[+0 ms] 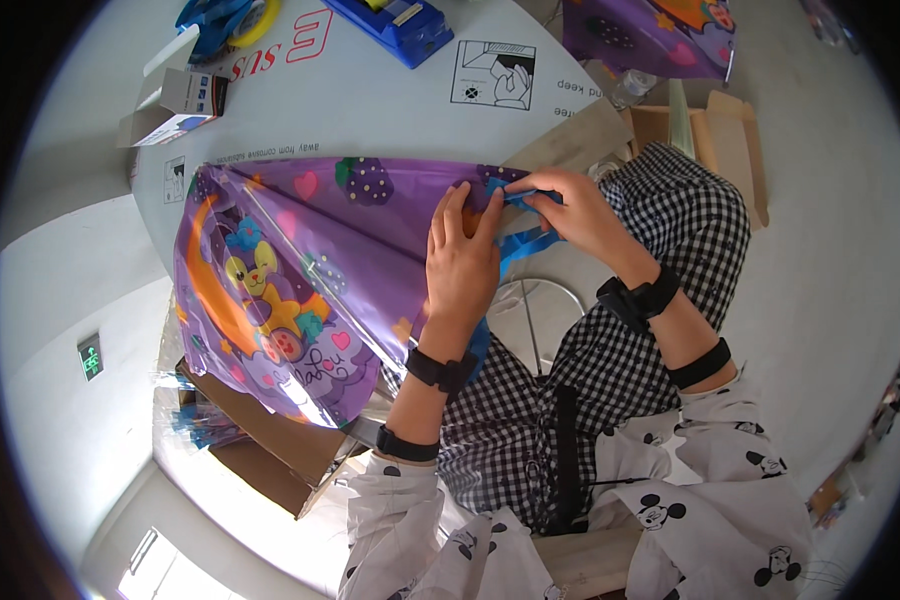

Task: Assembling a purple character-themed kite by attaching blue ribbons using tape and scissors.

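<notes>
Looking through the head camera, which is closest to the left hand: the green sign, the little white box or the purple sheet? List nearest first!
1. Purple sheet: right under the left hand.
2. White box: up and left, on the table.
3. Green sign: far left, on the wall.

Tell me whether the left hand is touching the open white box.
No, the left hand rests on the purple printed sheet, apart from the open white box.

Purple cartoon-print sheet [305, 275], glossy, creased, draped over table [385, 115] edge, blue strip [525, 246] at its right end
</notes>
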Available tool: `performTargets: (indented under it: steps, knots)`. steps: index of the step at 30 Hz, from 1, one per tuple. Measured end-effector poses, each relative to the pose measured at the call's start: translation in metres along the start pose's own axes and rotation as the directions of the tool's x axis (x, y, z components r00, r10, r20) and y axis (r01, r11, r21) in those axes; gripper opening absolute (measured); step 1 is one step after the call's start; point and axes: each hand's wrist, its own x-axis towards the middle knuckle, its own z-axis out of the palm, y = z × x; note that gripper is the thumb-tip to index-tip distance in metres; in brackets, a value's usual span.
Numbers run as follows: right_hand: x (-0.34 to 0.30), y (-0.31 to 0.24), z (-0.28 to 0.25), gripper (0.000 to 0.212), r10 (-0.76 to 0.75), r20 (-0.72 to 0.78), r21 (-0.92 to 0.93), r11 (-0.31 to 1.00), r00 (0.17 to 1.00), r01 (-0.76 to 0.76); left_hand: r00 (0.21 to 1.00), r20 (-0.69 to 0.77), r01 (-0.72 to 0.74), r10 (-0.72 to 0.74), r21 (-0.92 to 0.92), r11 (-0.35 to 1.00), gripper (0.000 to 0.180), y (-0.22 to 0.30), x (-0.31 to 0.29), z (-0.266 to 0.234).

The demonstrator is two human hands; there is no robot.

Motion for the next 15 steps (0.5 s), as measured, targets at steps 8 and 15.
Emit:
performTargets:
  steps: [8,15]
  knots:
    - [0.0035,0.0056,0.0025,0.028,-0.215,-0.03,-0.184,0.961,0.976,0.206,0.999,0.032,0.006,-0.005,-0.032,0.999,0.063,-0.0006,0.0,-0.0031]
    - [0.0035,0.0046,0.0056,0.029,-0.283,-0.027,-0.214,0.938,0.959,0.271,0.999,0.033,0.001,0.0,-0.021,1.0,0.063,-0.0023,-0.0003,-0.0036]
